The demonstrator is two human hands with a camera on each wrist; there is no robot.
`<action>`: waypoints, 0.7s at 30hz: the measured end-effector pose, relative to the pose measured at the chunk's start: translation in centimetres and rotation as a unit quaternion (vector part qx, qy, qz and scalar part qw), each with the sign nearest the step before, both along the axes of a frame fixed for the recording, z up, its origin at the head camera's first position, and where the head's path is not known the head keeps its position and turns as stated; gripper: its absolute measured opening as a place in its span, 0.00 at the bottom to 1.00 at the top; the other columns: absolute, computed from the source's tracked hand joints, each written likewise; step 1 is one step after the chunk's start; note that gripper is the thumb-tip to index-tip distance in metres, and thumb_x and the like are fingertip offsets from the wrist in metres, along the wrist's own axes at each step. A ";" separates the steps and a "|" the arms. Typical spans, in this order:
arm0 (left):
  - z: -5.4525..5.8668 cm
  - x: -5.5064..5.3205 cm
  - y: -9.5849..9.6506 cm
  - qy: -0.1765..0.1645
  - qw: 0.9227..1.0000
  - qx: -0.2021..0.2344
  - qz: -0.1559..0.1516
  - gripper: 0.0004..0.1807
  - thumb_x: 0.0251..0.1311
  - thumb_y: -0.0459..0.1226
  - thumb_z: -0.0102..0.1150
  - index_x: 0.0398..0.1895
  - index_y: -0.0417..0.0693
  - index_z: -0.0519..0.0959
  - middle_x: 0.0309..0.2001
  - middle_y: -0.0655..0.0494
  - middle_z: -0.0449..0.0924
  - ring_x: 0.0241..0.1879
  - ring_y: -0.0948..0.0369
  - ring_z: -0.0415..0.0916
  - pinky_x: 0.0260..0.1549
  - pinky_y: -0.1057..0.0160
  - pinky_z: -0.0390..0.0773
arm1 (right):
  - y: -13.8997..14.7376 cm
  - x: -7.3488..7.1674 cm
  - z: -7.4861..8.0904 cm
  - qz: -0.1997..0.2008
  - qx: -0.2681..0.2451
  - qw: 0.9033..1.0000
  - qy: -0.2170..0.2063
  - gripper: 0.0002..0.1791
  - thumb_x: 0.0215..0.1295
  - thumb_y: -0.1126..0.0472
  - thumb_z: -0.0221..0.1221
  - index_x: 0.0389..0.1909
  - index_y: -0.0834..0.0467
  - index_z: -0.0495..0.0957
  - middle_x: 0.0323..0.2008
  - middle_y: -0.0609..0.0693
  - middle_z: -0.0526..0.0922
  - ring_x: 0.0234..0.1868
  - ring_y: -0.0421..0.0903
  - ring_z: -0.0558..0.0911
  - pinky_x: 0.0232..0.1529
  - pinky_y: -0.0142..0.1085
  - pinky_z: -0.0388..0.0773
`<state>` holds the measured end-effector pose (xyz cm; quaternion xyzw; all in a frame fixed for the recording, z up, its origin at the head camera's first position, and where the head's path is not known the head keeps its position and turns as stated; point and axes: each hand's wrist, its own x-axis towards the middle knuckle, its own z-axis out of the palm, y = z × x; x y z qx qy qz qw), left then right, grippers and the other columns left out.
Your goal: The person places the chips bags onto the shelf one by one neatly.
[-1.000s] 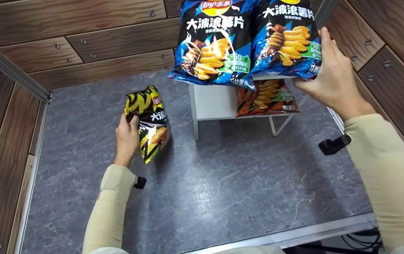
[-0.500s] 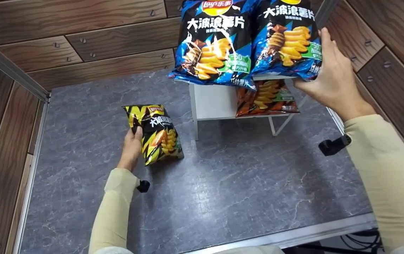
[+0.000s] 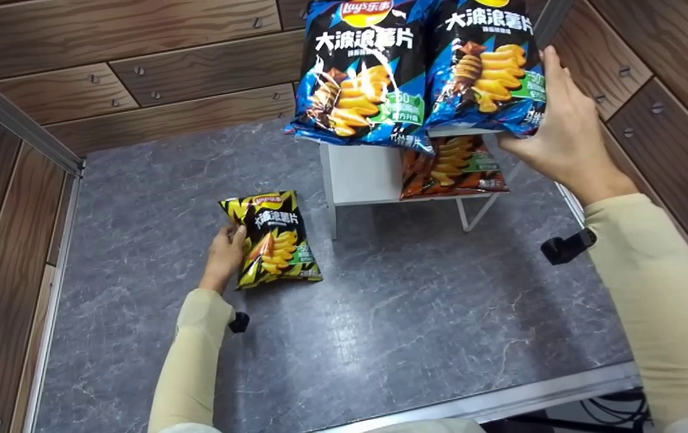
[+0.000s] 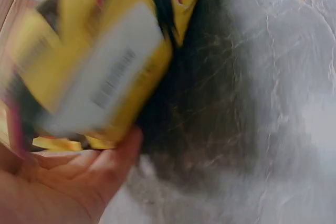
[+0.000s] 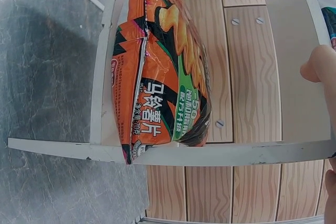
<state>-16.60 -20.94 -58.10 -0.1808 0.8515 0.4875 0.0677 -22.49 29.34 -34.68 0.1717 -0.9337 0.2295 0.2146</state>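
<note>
My left hand (image 3: 224, 255) pinches the left edge of a yellow-and-black bag of chips (image 3: 278, 246), thumb on its front. The bag stands out over the grey floor, front facing up. Its blurred back with a barcode shows in the left wrist view, above the hand (image 4: 79, 177). On the white rack's top, two blue-and-black bags of chips stand side by side, a left one (image 3: 362, 78) and a right one (image 3: 485, 78). My right hand (image 3: 572, 132) touches the right bag's side with extended fingers, thumb by its lower corner. Some of its fingers are hidden.
An orange bag of chips (image 5: 168, 87) lies on the lower level of the white rack (image 3: 365, 174), toward its right side. Wood-patterned walls (image 3: 199, 78) enclose the grey marbled floor (image 3: 392, 313). Black cables (image 3: 614, 412) lie beyond the front rail.
The left hand has moved slightly right and down. It has turned the yellow bag of chips so its printed front faces up. The right hand stays in place beside the blue bag.
</note>
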 end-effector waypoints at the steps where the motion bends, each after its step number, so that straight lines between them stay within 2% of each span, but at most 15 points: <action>1: 0.2 0.1 -0.1 -0.002 1.000 -0.016 -0.003 0.31 0.77 0.48 0.39 0.71 0.34 0.61 0.66 0.32 0.69 0.68 0.42 0.65 0.70 0.48 0.64 | 0.0 0.0 0.0 0.001 0.000 1.000 0.000 0.62 0.48 0.56 0.73 0.79 0.61 0.45 0.72 0.66 0.61 0.69 0.69 0.66 0.69 0.63 0.63; 3: 0.7 0.2 -0.2 -0.001 0.999 -0.043 -0.007 0.31 0.77 0.48 0.38 0.73 0.36 0.60 0.67 0.33 0.69 0.69 0.41 0.64 0.71 0.46 0.63 | -0.1 0.0 0.1 0.002 0.001 1.000 0.002 0.61 0.48 0.56 0.73 0.79 0.61 0.45 0.72 0.66 0.62 0.68 0.68 0.68 0.68 0.63 0.64; 5: 1.3 0.4 0.0 0.019 0.997 -0.070 -0.008 0.31 0.77 0.47 0.38 0.74 0.36 0.58 0.68 0.32 0.66 0.70 0.40 0.61 0.71 0.45 0.61 | -0.1 -0.1 0.1 0.003 0.000 1.000 0.002 0.62 0.48 0.56 0.73 0.79 0.61 0.45 0.73 0.66 0.62 0.67 0.68 0.68 0.68 0.63 0.65; 7: 1.9 0.7 0.6 0.067 0.992 -0.103 -0.010 0.30 0.76 0.44 0.41 0.73 0.34 0.59 0.69 0.31 0.64 0.70 0.39 0.60 0.72 0.45 0.60 | -0.1 -0.1 0.0 0.006 0.000 1.000 0.007 0.61 0.47 0.56 0.73 0.78 0.62 0.46 0.73 0.66 0.62 0.68 0.69 0.68 0.67 0.63 0.65; 9: 2.6 1.0 1.6 0.129 0.981 -0.144 -0.027 0.29 0.75 0.40 0.43 0.73 0.33 0.58 0.71 0.32 0.61 0.72 0.39 0.58 0.73 0.44 0.57 | -0.1 -0.1 0.0 0.008 -0.001 1.000 0.010 0.61 0.47 0.57 0.73 0.78 0.62 0.46 0.73 0.66 0.61 0.69 0.69 0.66 0.69 0.63 0.63; 10: 2.8 1.2 2.1 0.164 0.971 -0.168 -0.043 0.29 0.74 0.39 0.45 0.73 0.32 0.58 0.71 0.32 0.60 0.72 0.39 0.57 0.74 0.44 0.57 | -0.1 -0.2 -0.1 0.008 -0.002 1.000 0.011 0.61 0.47 0.57 0.73 0.78 0.62 0.46 0.73 0.65 0.61 0.69 0.69 0.66 0.69 0.63 0.64; 11: 3.0 1.4 2.6 0.202 0.958 -0.193 -0.061 0.30 0.72 0.37 0.48 0.72 0.31 0.59 0.71 0.31 0.60 0.72 0.39 0.58 0.74 0.44 0.56 | -0.1 -0.2 -0.1 0.008 -0.002 1.000 0.013 0.60 0.48 0.57 0.72 0.78 0.62 0.46 0.73 0.65 0.61 0.69 0.69 0.67 0.68 0.63 0.64; 14: 2.9 2.0 4.2 0.295 0.908 -0.264 -0.138 0.31 0.68 0.34 0.54 0.71 0.29 0.61 0.71 0.31 0.61 0.72 0.38 0.59 0.73 0.42 0.57 | -0.1 -0.2 -0.1 0.008 -0.002 1.000 0.011 0.60 0.48 0.56 0.72 0.78 0.62 0.46 0.73 0.65 0.61 0.70 0.69 0.65 0.69 0.63 0.62; 16: 2.4 2.3 5.1 0.334 0.870 -0.311 -0.187 0.33 0.66 0.35 0.57 0.70 0.27 0.61 0.70 0.31 0.62 0.71 0.38 0.61 0.72 0.42 0.60 | 0.0 -0.2 -0.2 0.006 -0.002 1.000 0.009 0.61 0.48 0.56 0.72 0.78 0.62 0.46 0.73 0.66 0.61 0.70 0.69 0.65 0.69 0.63 0.63; 18: 1.7 2.5 5.7 0.340 0.841 -0.357 -0.223 0.34 0.67 0.38 0.57 0.70 0.27 0.61 0.71 0.31 0.62 0.72 0.39 0.61 0.72 0.43 0.60 | -0.1 -0.2 -0.1 0.004 -0.003 1.000 0.005 0.61 0.48 0.56 0.73 0.78 0.61 0.46 0.73 0.65 0.61 0.71 0.69 0.64 0.70 0.63 0.62; 21: 0.5 2.8 6.2 0.305 0.813 -0.427 -0.252 0.39 0.68 0.48 0.55 0.72 0.29 0.59 0.73 0.33 0.60 0.73 0.42 0.59 0.74 0.47 0.59 | -0.1 -0.2 -0.1 0.003 -0.003 1.000 0.003 0.61 0.48 0.56 0.73 0.79 0.61 0.45 0.73 0.65 0.61 0.71 0.69 0.65 0.70 0.62 0.62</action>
